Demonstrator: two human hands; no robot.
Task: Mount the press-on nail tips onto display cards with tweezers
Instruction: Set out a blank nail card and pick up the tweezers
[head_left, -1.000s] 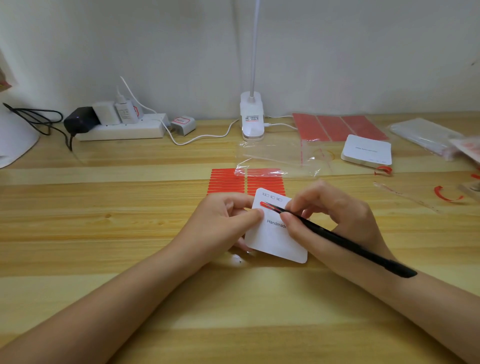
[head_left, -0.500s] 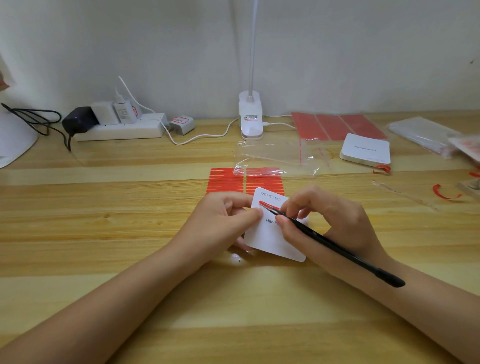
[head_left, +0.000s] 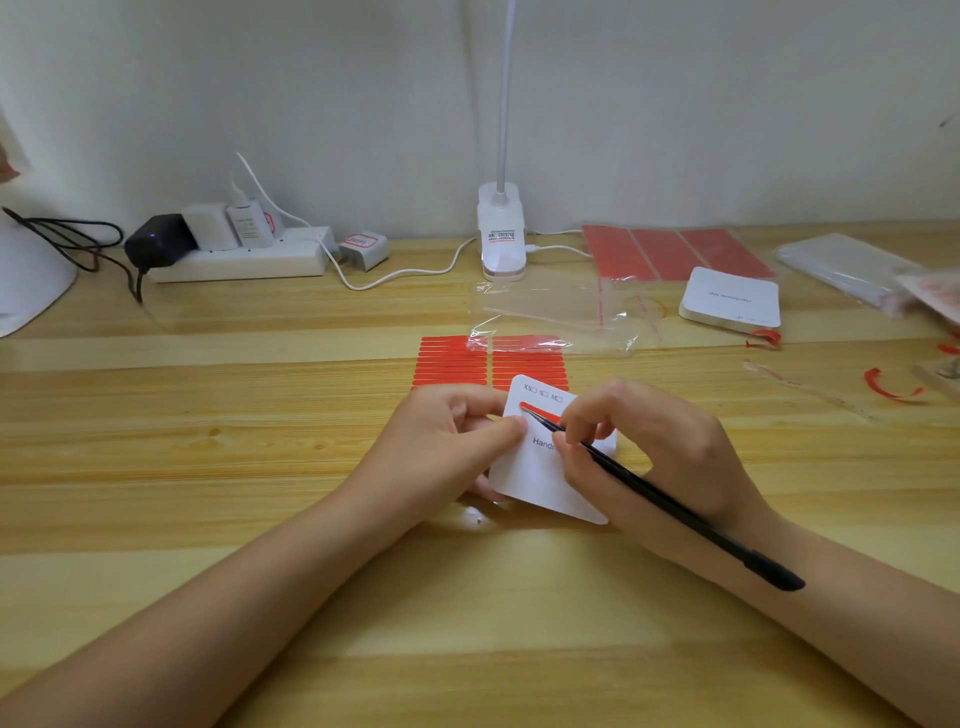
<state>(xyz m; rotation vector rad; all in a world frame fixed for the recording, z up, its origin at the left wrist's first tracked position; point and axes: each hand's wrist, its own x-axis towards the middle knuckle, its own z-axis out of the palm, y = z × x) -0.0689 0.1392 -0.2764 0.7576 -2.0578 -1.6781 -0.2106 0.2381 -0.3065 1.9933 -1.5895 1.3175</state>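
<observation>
Nearest me, my right hand (head_left: 660, 447) pinches the black tweezers (head_left: 660, 501), whose long shaft runs back over my wrist while the tips rest on a red strip (head_left: 537, 411) lying across the upper part of the white display card (head_left: 535, 478). My left hand (head_left: 447, 441) grips the left edge of that card, thumb on its face and fingers curled beneath, holding it tilted just above the wooden desk (head_left: 260, 597). Just beyond the card lies a sheet of red adhesive strips (head_left: 452, 361) in two columns, its far edge overlapped by a clear plastic bag (head_left: 550, 312). Far right of the card sits a stack of white cards (head_left: 730, 299), with red sheets (head_left: 675, 252) behind it. Straight beyond the card stands a white clip lamp (head_left: 501, 231) at the wall. Far left of the card, a white power strip (head_left: 244, 257) carries several chargers.
</observation>
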